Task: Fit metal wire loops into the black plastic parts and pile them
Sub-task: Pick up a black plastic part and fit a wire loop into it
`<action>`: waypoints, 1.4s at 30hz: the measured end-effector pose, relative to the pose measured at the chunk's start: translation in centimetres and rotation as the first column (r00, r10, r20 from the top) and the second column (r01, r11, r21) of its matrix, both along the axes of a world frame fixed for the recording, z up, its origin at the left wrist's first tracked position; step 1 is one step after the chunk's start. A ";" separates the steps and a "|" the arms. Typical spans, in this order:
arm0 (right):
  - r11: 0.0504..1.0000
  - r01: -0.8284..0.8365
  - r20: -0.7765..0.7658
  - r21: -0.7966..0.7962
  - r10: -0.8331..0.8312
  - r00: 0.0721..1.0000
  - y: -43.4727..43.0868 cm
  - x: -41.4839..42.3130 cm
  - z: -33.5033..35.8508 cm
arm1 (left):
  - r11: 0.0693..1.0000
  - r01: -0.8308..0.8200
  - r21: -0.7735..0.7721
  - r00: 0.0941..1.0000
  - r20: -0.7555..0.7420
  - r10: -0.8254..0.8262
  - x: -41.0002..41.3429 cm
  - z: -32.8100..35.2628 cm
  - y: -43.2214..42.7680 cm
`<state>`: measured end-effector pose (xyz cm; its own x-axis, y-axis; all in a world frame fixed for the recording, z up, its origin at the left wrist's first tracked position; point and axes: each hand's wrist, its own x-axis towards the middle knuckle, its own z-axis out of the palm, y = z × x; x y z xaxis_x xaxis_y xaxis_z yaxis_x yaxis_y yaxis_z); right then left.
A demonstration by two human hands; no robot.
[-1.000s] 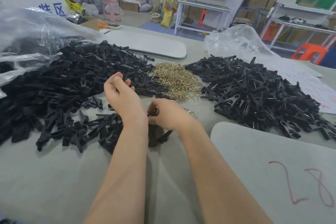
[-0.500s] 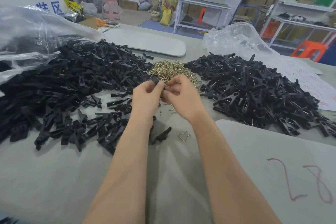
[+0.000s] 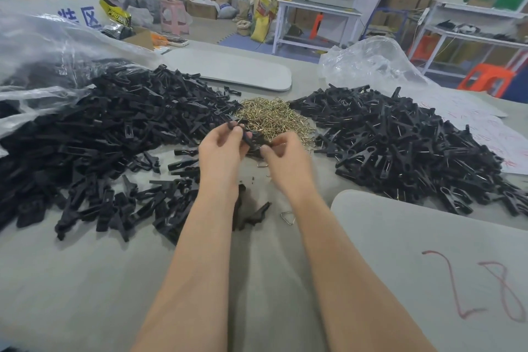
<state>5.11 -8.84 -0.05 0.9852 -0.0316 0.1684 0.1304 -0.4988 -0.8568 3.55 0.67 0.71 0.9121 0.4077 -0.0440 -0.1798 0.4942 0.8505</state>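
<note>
Both hands meet above the table's middle on one black plastic part (image 3: 248, 137). My left hand (image 3: 221, 148) pinches its far end between thumb and fingers. My right hand (image 3: 285, 156) pinches its near end; a wire loop there is too small to make out. Behind the hands lies a heap of brass-coloured wire loops (image 3: 273, 117). A large pile of black plastic parts (image 3: 100, 134) spreads to the left. Another pile of black parts with wire showing in them (image 3: 405, 146) lies to the right.
A loose wire loop (image 3: 288, 217) and a few black parts (image 3: 254, 213) lie on the grey table between my forearms. A grey board marked 28 (image 3: 428, 266) sits near right, another grey board (image 3: 228, 68) at the back. Clear plastic bags (image 3: 43, 46) flank the piles.
Both hands rose from the table's near middle toward the wire heap and came together. They now hold one black part between them, and have spread slightly apart along it.
</note>
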 end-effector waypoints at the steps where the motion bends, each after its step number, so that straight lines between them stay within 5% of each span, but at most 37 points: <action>1: 0.993 0.014 -0.005 0.120 -0.014 1.000 -0.9 -0.1 0.5 | 0.998 0.062 -0.005 0.998 0.013 -0.061 -0.1 0.0 -0.3; 4: 0.948 -0.015 0.101 0.319 -0.019 0.995 -2.9 -0.7 1.0 | 0.982 0.185 0.048 0.983 -0.008 -0.184 -0.2 -0.2 -1.6; 8: 0.957 -0.067 0.218 0.282 0.004 0.976 -3.3 -1.7 0.0 | 0.957 0.241 0.160 0.970 -0.054 -0.235 -0.2 -0.5 -2.4; 16: 0.939 -0.020 0.186 0.343 -0.047 0.981 -3.9 -1.5 -0.4 | 0.926 0.293 0.238 0.956 -0.089 -0.280 0.0 -1.0 -2.6; 22: 0.891 -0.124 0.090 0.437 0.094 0.992 -4.0 -1.6 -0.2 | 0.909 0.291 0.299 0.957 -0.073 -0.282 -0.1 -1.1 -2.5; 31: 0.951 -0.064 0.199 0.303 0.002 0.980 -4.3 -1.4 -0.1 | 0.859 0.262 0.439 0.963 -0.056 -0.265 -0.1 -1.1 -2.5; 42: 0.946 -0.055 0.180 0.318 -0.003 0.984 -4.5 -1.1 -0.3 | 0.891 0.329 0.311 0.941 -0.027 -0.338 -0.1 -1.3 -2.4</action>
<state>3.97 -13.37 -0.32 0.9421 -0.0876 0.3236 0.3022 -0.1956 -0.9330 3.41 -1.73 -0.55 0.9958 0.0685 0.0602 -0.0753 0.2446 0.9667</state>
